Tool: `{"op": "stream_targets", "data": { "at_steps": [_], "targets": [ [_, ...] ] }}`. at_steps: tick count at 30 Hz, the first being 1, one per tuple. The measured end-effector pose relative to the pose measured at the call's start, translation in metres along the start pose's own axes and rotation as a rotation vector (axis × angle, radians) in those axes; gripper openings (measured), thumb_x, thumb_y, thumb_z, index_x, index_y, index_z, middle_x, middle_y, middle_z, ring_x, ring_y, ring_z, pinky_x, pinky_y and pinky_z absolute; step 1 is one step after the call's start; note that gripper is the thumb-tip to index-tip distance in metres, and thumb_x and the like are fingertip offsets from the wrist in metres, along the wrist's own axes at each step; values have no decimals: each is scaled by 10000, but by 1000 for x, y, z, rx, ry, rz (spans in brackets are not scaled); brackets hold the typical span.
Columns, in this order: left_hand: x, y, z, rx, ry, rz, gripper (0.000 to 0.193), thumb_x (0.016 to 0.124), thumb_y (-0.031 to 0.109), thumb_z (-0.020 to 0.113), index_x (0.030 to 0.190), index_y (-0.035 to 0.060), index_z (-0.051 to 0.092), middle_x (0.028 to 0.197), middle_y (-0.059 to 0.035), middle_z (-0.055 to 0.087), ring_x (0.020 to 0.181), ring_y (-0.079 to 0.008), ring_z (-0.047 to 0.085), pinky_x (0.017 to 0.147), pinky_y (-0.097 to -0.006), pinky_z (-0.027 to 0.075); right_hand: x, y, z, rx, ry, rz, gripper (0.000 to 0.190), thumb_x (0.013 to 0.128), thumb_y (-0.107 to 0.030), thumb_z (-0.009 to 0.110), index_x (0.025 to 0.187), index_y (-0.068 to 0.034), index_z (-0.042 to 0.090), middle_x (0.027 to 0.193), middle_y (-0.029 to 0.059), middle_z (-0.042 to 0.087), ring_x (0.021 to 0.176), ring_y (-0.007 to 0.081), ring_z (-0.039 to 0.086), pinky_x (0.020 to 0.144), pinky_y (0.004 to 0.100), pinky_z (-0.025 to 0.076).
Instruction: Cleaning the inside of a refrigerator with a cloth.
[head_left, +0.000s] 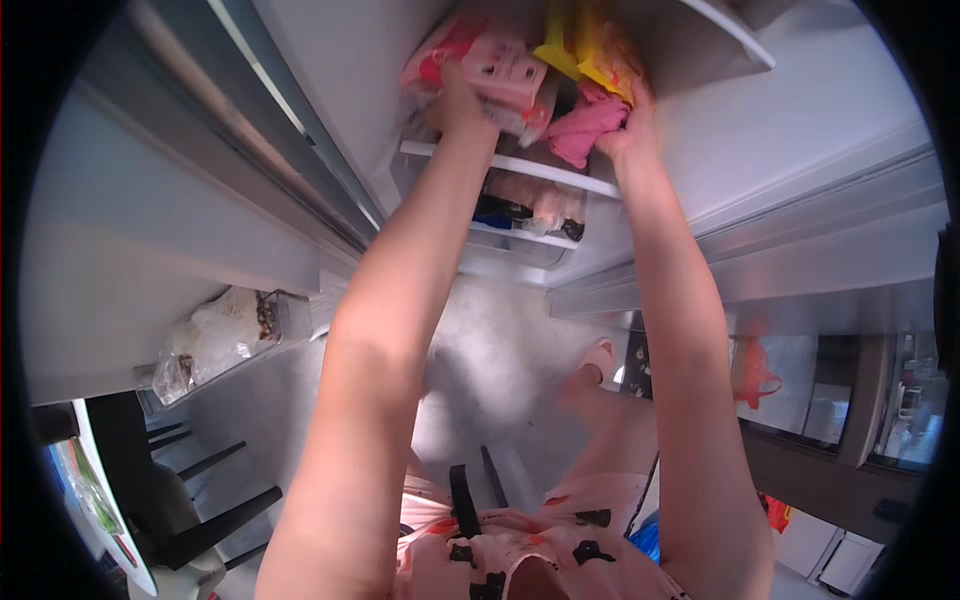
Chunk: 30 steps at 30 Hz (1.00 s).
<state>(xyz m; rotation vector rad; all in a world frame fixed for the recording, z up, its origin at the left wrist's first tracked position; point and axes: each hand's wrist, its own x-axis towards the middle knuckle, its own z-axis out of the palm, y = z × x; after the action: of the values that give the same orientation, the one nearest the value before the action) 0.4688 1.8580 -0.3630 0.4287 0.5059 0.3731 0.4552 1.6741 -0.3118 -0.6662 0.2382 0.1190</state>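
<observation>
Both arms reach up into an open refrigerator. My left hand (454, 101) is on a pink and white printed plastic package (506, 71) above a shelf edge (517, 166); its fingertips are partly hidden by blur and the package. At the right side of that compartment, my right hand (634, 127) holds a crumpled pink cloth or glove-like item (589, 127), with its fingers beside a yellow package (600, 56). What the item is exactly cannot be told. Bagged food (536, 202) lies in the clear drawer below the shelf.
The open door at left carries a clear bin (292, 315) with a plastic bag of food (225, 337). Black chair or stool legs (225, 525) stand lower left. A red plastic bag (757, 375) hangs at right. My slippered foot (600, 356) is on the grey floor.
</observation>
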Motion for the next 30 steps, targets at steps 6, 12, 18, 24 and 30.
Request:
{"op": "stream_targets", "data": {
  "at_steps": [6, 12, 18, 24, 30],
  "targets": [
    [-36, -25, 51, 189, 20, 66, 816, 696, 550, 579, 1277, 55, 292, 1220, -160, 447, 1018, -279, 512, 881, -410, 409, 33, -18, -25, -197, 123, 25, 729, 789, -659, 394, 1166, -37, 445, 1068, 182, 547, 963, 322, 530, 887, 471, 390],
    [-49, 25, 24, 787, -105, -139, 633, 773, 460, 583, 1210, 32, 421, 1155, -162, 498, 1018, -259, 511, 845, -377, 437, -75, -15, -53, -151, 25, 117, 579, 837, -499, 497, 1090, 22, 486, 982, 164, 577, 883, 278, 575, 797, 382, 465],
    [-155, -5, -102, 894, -435, 81, 220, 799, 174, 597, 968, 34, 579, 912, -65, 585, 827, -137, 548, 677, -280, 475, -221, 36, -179, -540, 77, 148, 264, 856, -212, 551, 1017, -3, 572, 932, 32, 583, 858, 93, 550, 744, 239, 447],
    [-101, -81, -175, 1101, -204, -116, 295, 761, 224, 638, 953, 8, 584, 919, -103, 594, 855, -186, 559, 730, -333, 464, -250, 115, -272, -807, 184, 305, 233, 843, -206, 574, 981, -19, 579, 836, 33, 607, 761, 89, 566, 660, 232, 456],
    [-61, -131, -138, 1776, -486, 511, 706, 616, 451, 710, 1109, -9, 501, 1121, -188, 508, 1051, -323, 474, 865, -415, 389, -231, 118, -272, -1135, -1, 308, 162, 819, -196, 579, 882, -47, 576, 598, 34, 595, 483, 115, 543, 464, 254, 436]
  ]
}}
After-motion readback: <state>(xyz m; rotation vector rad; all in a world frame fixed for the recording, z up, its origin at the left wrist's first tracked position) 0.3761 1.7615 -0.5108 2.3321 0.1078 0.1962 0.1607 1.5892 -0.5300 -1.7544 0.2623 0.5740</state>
